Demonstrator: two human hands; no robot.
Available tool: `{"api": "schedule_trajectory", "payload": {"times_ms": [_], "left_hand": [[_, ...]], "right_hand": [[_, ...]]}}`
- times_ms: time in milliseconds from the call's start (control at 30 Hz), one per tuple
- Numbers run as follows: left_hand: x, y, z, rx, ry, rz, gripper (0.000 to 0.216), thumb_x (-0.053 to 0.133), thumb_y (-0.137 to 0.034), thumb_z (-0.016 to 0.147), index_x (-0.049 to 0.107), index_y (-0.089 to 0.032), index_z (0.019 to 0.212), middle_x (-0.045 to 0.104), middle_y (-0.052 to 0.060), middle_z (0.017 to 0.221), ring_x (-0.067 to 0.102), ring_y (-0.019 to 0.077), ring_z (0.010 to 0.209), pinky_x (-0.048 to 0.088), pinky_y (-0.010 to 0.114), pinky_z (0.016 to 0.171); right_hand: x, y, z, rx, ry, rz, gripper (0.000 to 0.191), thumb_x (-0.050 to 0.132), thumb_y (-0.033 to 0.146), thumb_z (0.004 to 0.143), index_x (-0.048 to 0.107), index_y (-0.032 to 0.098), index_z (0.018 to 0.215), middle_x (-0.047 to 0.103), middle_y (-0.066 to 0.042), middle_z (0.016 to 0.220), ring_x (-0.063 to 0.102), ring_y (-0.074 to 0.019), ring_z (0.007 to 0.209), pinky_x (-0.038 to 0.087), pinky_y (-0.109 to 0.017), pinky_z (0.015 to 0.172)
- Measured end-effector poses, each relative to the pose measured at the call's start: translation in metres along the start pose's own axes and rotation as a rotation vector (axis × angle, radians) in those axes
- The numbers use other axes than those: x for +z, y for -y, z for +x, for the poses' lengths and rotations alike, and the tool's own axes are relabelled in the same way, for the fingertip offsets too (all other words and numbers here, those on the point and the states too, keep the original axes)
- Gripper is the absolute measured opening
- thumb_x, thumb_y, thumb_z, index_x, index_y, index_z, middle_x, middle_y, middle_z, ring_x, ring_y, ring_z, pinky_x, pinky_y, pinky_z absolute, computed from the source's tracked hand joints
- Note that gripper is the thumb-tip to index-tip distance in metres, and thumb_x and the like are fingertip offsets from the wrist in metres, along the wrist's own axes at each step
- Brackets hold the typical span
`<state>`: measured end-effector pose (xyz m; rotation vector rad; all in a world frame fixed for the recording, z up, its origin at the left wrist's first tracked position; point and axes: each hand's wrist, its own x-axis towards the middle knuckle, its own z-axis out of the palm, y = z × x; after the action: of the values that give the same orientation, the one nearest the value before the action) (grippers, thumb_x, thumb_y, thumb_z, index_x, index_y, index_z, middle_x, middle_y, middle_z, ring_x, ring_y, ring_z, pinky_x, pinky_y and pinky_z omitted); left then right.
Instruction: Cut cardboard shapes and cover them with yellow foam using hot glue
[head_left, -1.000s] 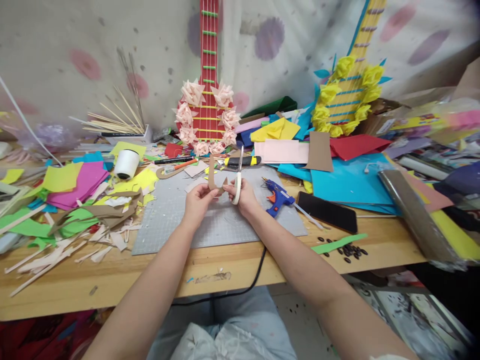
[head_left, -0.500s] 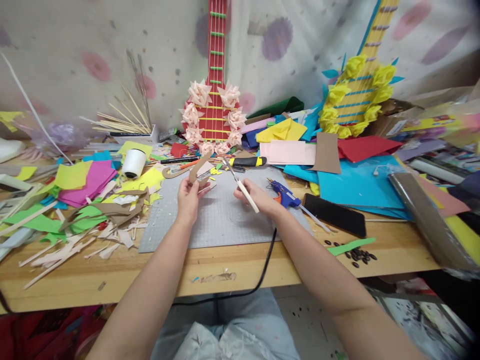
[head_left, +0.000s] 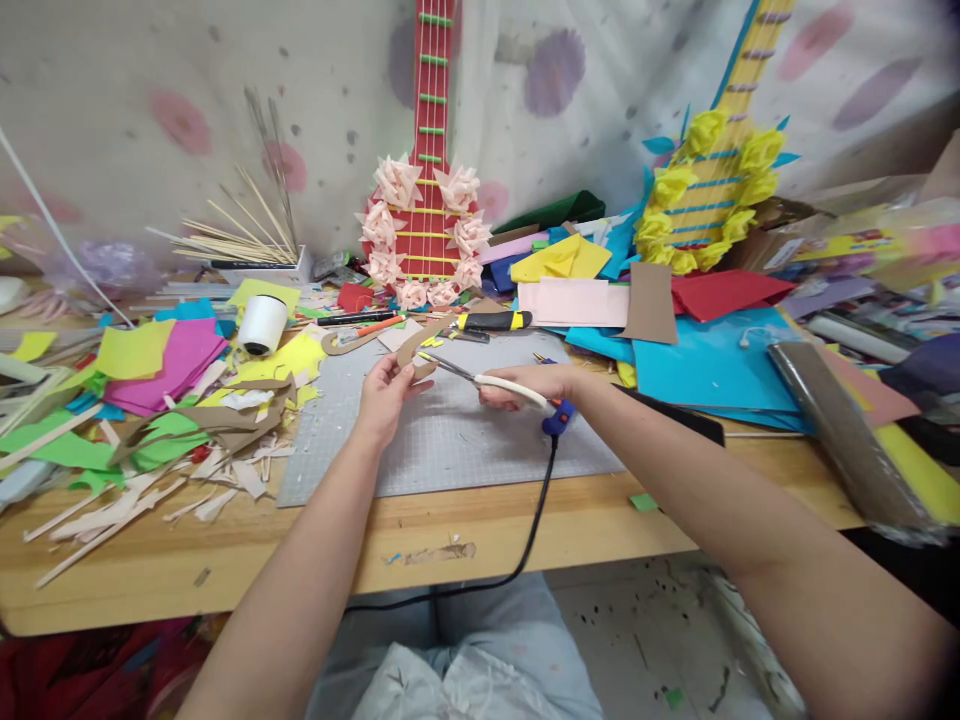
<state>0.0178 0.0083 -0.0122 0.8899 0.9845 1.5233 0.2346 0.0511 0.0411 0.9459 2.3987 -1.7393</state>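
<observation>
My left hand (head_left: 386,398) pinches a curved brown strip (head_left: 420,342), which looks like foam or card, above the grey cutting mat (head_left: 442,450). A pair of scissors with white handles (head_left: 514,388) is gripped in my right hand (head_left: 529,385), its blades pointing left at the brown strip. Whether the blades touch the strip I cannot tell. Partly hidden behind my right wrist lies a blue glue gun (head_left: 556,418) with a black cord. Another curved brown piece (head_left: 341,343) rests at the mat's far left edge.
A red paper-craft guitar with pink flowers (head_left: 427,235) stands at the back, a yellow-flowered one (head_left: 705,200) to its right. Scraps (head_left: 150,430) cover the left side. Blue sheets (head_left: 705,375), a black phone (head_left: 682,412) and a yellow-black cutter (head_left: 495,321) lie nearby.
The scissors have turned from pointing away to pointing left, with their blades now near the brown strip. My right forearm has swung outward, covering more of the glue gun and phone.
</observation>
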Motion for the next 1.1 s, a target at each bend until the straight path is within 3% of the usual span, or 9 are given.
{"api": "schedule_trajectory", "payload": {"times_ms": [433,1100], "left_hand": [[0.002,0.003,-0.002,-0.001,0.045,0.018,0.044,0.07,-0.027,0.063,0.049,-0.018,0.102,0.064,0.002,0.085,0.067,0.0181,0.074,0.055,0.038,0.072],[0.0,0.004,-0.001,-0.009,0.047,0.022,0.045,0.069,-0.025,0.061,0.052,-0.019,0.102,0.061,0.001,0.084,0.065,0.0158,0.074,0.055,0.039,0.074]], "right_hand": [[0.008,0.003,0.005,0.04,0.03,0.164,0.045,0.058,0.058,0.07,0.039,0.018,0.067,0.031,0.006,0.058,0.027,-0.004,0.048,0.024,-0.017,0.042],[0.014,0.005,0.003,0.102,-0.035,0.221,0.052,0.061,0.064,0.064,0.041,0.017,0.073,0.033,0.009,0.054,0.028,-0.0024,0.043,0.022,-0.017,0.039]]}}
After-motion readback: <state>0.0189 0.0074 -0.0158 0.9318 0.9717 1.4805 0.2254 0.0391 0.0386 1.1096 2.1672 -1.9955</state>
